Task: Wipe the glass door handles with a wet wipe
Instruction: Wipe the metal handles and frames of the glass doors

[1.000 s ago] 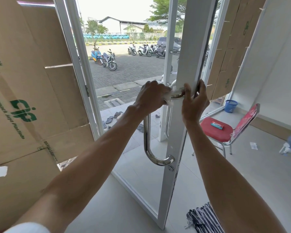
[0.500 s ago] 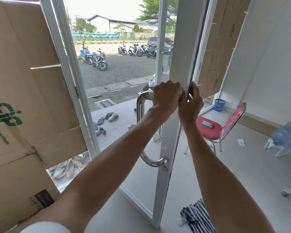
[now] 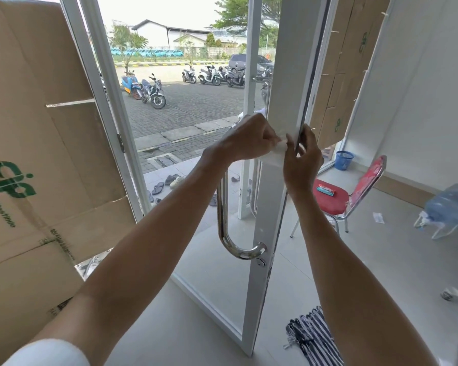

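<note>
Green "cip" cardboard (image 3: pixel 50 143) stands left of handle (image 3: pixel 224 228).

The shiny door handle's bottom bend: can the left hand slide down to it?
Probably yes. The left hand holds the wipe at the top of the handle, and the bar below it looks bare, with nothing in the way.

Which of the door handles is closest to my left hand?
The large chrome handle on the near door, curving down directly under your left hand. The other handle stands farther back, behind the glass.
</note>
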### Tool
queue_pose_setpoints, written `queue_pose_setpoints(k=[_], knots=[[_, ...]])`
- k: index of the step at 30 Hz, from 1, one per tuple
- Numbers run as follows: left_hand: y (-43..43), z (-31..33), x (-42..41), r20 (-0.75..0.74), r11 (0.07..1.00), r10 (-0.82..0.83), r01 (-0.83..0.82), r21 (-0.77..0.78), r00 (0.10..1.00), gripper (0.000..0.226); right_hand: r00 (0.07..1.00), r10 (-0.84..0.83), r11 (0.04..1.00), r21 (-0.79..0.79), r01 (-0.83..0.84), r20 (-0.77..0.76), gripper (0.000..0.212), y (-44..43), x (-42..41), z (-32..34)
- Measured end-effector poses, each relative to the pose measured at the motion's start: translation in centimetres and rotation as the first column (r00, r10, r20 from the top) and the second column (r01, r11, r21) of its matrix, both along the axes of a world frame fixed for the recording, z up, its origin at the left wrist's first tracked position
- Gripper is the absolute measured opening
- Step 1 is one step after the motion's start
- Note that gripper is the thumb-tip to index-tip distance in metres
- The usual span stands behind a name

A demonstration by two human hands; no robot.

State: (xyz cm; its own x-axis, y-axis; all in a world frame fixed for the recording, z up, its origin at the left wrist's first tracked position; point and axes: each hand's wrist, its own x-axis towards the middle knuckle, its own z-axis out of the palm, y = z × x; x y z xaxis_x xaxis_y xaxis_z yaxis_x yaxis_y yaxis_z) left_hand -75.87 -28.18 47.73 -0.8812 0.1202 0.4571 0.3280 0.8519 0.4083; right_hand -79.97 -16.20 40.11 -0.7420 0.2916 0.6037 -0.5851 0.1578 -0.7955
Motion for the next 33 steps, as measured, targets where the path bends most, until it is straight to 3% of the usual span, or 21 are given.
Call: queue_pose_setpoints(k=[5, 9, 14, 16, 19, 21, 23, 25, 30, 33], knots=[[1.0, 0.2, -0.3, 0.002, 0.988, 0.155, -0.155, 0.003, 0.988, 0.03, 1.0, -0.001, 1.0, 0.006, 0.002, -0.025, 0.046, 0.1, 0.4, -0.1], [3.6, 0.1, -0.4, -0.162, 0.901, 0.353, -0.381, -0.208, 0.922, 0.023, 0.999, 0.006, 1.0, 0.015, -0.006, -0.042, 0.04, 0.3, 0.6, -0.1], [5.2, -0.7, -0.6, -0.308, 0.81, 0.37, -0.467, -0.355, 0.877, 0.014, 0.999, 0.022, 0.998, 0.057, -0.019, -0.044, 0.045, 0.8, 0.6, 0.1], [4.3, -0.7, -0.6, -0.251, 0.84, 0.344, -0.416, -0.348, 0.905, 0.017, 0.999, 0.023, 0.997, 0.073, -0.02, -0.034, 0.045, 1.0, 0.5, 0.3], [2.0, 0.1, -0.8, 0.03, 0.93, 0.315, -0.303, -0.207, 0.948, 0.04, 0.999, 0.03, 0.997, 0.073, -0.027, -0.032, 0.043, 1.0, 0.6, 0.5], [1.2, 0.7, -0.8, 0.195, 0.948, 0.305, -0.279, -0.152, 0.932, 0.05, 0.999, 0.037, 0.998, 0.059, -0.035, -0.025, 0.044, 1.1, 0.6, 0.5], [1.4, 1.1, -0.8, 0.242, 0.952, 0.301, -0.276, -0.132, 0.922, 0.048, 0.999, 0.047, 0.998, 0.045, -0.046, -0.015, 0.044, 1.0, 0.5, 0.5], [2.5, 1.1, -0.8, 0.192, 0.944, 0.316, -0.287, -0.165, 0.929, 0.037, 0.999, 0.052, 0.998, 0.029, -0.052, -0.003, 0.046, 0.8, 0.5, 0.5], [6.5, -0.9, -0.9, -0.206, 0.809, 0.388, -0.439, -0.39, 0.898, 0.014, 0.999, 0.041, 0.999, 0.022, -0.042, 0.01, 0.045, 0.7, 0.3, 0.3], [6.0, -1.7, -1.1, -0.271, 0.794, 0.332, -0.422, -0.436, 0.904, 0.015, 0.999, 0.041, 0.999, 0.032, -0.042, 0.014, 0.045, 0.9, 0.2, 0.3]])
